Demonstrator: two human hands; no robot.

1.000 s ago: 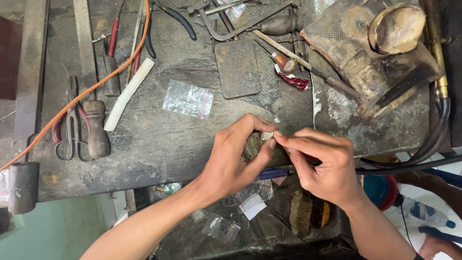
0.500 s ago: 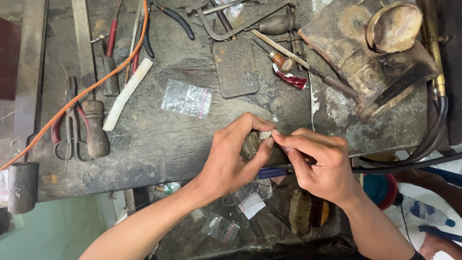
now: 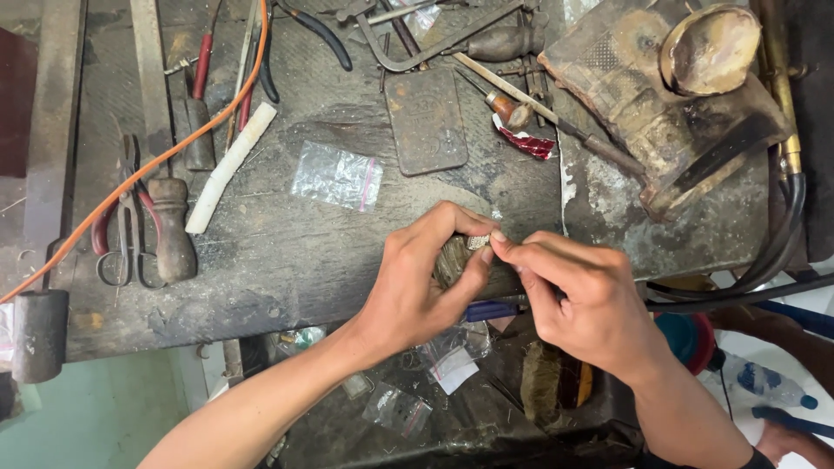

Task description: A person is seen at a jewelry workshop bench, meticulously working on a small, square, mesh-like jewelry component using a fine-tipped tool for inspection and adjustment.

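silvery ring (image 3: pixel 479 242) pinched between both hands (image 3: pixel 508 291), axis unclear.

A small metalworking workshop, shown by the scarred, blackened workbench (image 3: pixel 287 260), pliers (image 3: pixel 317 30) and shears (image 3: pixel 122 234) scattered at upper left, a charred soldering block (image 3: pixel 660 113) at upper right

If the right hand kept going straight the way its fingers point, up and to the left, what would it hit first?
The right hand already pinches the small silvery piece against the left hand, so it would meet those fingers first. Beyond them lies the clear plastic bag on the workbench, though depth is unclear.
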